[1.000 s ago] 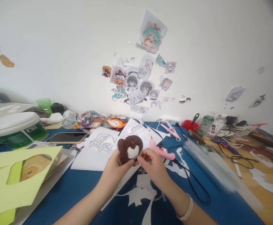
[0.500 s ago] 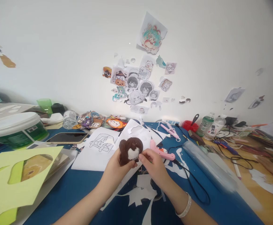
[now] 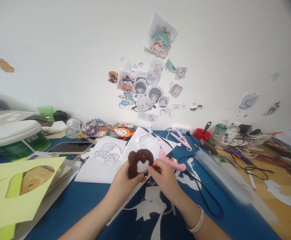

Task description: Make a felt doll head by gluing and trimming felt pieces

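Observation:
A small doll head (image 3: 142,163) with dark brown hair and a white face is held up over the blue table. My left hand (image 3: 127,176) is closed around its left and lower side, thumb at the bottom edge of the face. My right hand (image 3: 163,173) is closed at its right side, thumb and finger against the face edge; whether a small piece sits between them is hidden. Just behind my right hand lies a pink glue gun (image 3: 170,161). White paper sheets (image 3: 93,173), one with a line drawing (image 3: 107,152), lie beyond my left hand.
Paper scraps (image 3: 147,209) lie below my hands. To the left are a yellow-green cut-out sheet (image 3: 35,193), a phone (image 3: 70,147) and a white-lidded tub (image 3: 30,143). To the right are a black cord (image 3: 210,200), a clear plastic roll (image 3: 222,176) and bottles (image 3: 229,135).
The doll head has lowered slightly and turned a little in my hands. Both hands keep their hold. At the far right edge, another person's hand has gone out of view.

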A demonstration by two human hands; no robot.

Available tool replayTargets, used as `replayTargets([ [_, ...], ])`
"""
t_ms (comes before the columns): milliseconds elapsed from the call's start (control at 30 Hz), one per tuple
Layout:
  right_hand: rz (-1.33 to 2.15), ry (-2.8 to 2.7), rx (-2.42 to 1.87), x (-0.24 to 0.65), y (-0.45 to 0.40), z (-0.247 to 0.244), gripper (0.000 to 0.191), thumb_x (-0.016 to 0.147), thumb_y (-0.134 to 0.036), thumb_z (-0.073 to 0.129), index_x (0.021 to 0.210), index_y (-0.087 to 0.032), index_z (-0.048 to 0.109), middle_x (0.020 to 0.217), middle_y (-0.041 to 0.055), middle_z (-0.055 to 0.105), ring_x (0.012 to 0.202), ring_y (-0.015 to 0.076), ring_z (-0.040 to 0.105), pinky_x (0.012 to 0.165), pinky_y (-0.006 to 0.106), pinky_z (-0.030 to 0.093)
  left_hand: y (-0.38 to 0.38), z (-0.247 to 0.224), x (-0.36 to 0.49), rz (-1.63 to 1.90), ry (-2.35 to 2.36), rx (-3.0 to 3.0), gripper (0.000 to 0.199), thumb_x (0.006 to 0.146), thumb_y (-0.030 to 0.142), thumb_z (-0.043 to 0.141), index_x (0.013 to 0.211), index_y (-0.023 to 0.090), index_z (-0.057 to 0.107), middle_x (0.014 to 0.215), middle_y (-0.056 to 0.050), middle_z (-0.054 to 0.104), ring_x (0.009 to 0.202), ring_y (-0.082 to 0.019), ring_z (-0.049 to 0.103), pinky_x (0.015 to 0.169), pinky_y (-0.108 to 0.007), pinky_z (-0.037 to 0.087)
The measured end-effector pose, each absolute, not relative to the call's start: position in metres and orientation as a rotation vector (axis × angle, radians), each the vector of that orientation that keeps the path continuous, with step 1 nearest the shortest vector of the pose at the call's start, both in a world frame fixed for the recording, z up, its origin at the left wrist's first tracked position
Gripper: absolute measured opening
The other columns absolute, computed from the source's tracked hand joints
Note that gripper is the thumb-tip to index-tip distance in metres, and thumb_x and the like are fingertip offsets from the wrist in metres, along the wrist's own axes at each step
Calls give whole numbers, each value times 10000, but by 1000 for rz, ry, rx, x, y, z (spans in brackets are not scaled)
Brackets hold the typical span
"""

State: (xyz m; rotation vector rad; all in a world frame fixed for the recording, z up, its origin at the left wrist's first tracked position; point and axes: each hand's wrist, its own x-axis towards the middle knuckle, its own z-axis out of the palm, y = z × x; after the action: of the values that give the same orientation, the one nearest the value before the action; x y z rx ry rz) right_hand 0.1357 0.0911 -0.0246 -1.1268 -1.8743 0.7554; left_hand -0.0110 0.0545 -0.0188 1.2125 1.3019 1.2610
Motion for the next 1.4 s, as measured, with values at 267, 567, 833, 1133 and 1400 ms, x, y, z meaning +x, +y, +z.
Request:
replayTargets([
  [267, 694, -1904, -1186, 135, 92, -25, 230, 742, -280, 551, 571, -195, 424, 592, -23, 482, 590, 144, 472, 548, 260, 348, 54, -20, -11, 1269, 1331, 1253, 419, 600, 164, 602, 1015, 178, 548, 889, -47, 683, 850, -259, 645, 728, -377, 514],
  [567, 778, -1847, -1134, 135, 90, -27, 201, 750, -247, 514, 569, -192, 444, 570, -29, 466, 574, 137, 454, 535, 255, 351, 54, -21, -11, 1272, 1396, 1288, 377, 616, 176, 601, 991, 171, 560, 874, -58, 690, 835, -263, 650, 710, -364, 509],
  [833, 981, -1824, -1067, 136, 94, -26, 111, 738, -243, 506, 644, -185, 505, 614, -25, 490, 610, 142, 478, 565, 252, 379, 53, -14, -12, 1268, 1315, 1189, 360, 629, 227, 636, 968, 162, 532, 720, -18, 680, 702, -228, 668, 675, -352, 519],
  [1133, 866, -1845, -1073, 137, 93, -23, 92, 735, -218, 521, 648, -188, 524, 646, -10, 546, 626, 149, 516, 587, 262, 412, 56, -18, -13, 1288, 1249, 1186, 489, 576, 210, 703, 1035, 171, 536, 988, -82, 684, 971, -286, 624, 786, -382, 516],
  [1400, 708, -1864, -1078, 137, 93, -26, 70, 746, -213, 541, 681, -196, 522, 672, -7, 557, 619, 144, 516, 565, 255, 419, 57, -16, -12, 1289, 1320, 1127, 465, 561, 212, 694, 1001, 166, 553, 849, -52, 700, 851, -279, 654, 726, -386, 521],
])
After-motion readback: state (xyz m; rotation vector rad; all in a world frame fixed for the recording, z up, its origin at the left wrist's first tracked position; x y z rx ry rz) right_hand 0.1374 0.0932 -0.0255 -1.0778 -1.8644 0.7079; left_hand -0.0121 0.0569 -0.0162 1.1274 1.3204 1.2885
